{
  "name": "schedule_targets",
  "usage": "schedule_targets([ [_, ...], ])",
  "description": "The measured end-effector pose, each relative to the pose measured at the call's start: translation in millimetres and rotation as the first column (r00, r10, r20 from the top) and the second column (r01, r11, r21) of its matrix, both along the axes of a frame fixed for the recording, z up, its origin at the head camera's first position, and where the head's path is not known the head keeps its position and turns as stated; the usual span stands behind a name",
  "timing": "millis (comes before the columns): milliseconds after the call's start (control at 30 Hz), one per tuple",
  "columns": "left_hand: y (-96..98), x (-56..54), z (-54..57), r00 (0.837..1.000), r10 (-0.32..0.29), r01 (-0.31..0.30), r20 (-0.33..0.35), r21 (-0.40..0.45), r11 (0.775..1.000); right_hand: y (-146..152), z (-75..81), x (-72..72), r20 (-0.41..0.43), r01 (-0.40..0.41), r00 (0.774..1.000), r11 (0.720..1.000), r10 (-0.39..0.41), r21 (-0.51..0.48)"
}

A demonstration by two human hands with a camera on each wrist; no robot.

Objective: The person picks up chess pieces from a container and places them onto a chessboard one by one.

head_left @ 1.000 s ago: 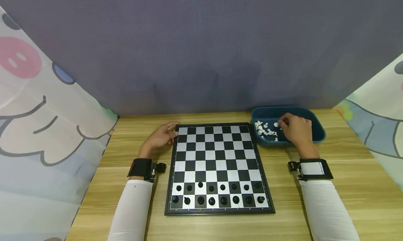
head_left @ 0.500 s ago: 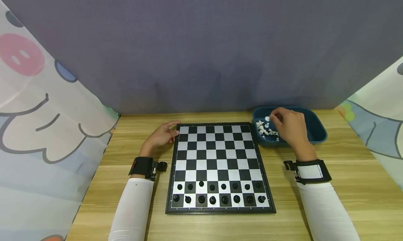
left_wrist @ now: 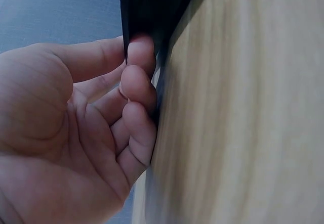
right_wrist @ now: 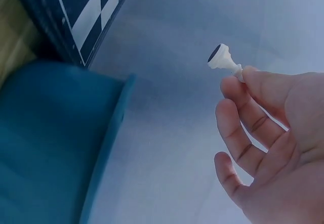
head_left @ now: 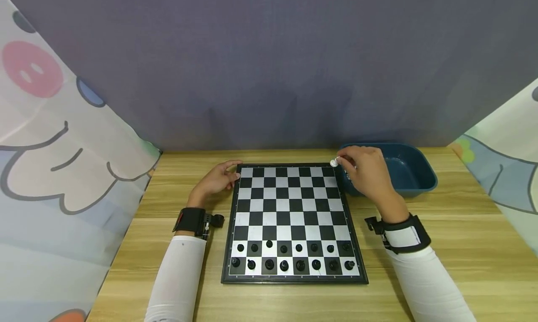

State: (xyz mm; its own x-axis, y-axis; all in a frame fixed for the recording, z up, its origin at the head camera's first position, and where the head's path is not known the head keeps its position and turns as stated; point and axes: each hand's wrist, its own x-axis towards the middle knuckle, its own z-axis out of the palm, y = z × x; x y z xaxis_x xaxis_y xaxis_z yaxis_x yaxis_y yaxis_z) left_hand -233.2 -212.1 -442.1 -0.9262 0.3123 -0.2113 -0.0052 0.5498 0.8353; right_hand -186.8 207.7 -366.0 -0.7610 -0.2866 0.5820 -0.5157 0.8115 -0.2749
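Two rows of black pieces (head_left: 284, 265) are set along the near edge of the board (head_left: 290, 205). Farther off, its left edge is gripped near the far left corner by curled fingers of the left hand (head_left: 213, 179); light steadying would serve best. About the far right corner, beside the bin (head_left: 405, 168), the white piece (right_wrist: 224, 58) is held aloft, its top pinched by the right hand's (head_left: 370, 172) thumb and fingertip. Its base is pointed leftward, its long axis tilted well off upright; base-down turning should precede any lowering.
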Motion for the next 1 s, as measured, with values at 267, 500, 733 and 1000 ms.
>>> schedule_targets([
  [267,2.6,2.2,1.5,1.000,0.007,-0.007,0.006,0.008,1.000,-15.6,-2.3,-3.2,0.117,-0.007,0.993,1.000,0.004,0.026],
  [500,4.2,4.3,1.5,1.000,0.007,-0.008,0.010,0.021,1.000,-25.2,-9.4,-9.7,0.142,-0.034,0.990,0.998,0.025,0.059],
  [733,4.6,5.3,1.2,1.000,0.014,-0.014,0.013,0.030,0.999,-35.0,-12.4,-13.1,0.133,-0.059,0.990,0.995,0.048,0.080],
  [1000,7.2,6.0,4.1,1.000,-0.002,0.002,0.004,0.023,1.000,-42.9,-21.0,-23.1,0.218,-0.062,0.975,0.989,0.032,0.133],
])
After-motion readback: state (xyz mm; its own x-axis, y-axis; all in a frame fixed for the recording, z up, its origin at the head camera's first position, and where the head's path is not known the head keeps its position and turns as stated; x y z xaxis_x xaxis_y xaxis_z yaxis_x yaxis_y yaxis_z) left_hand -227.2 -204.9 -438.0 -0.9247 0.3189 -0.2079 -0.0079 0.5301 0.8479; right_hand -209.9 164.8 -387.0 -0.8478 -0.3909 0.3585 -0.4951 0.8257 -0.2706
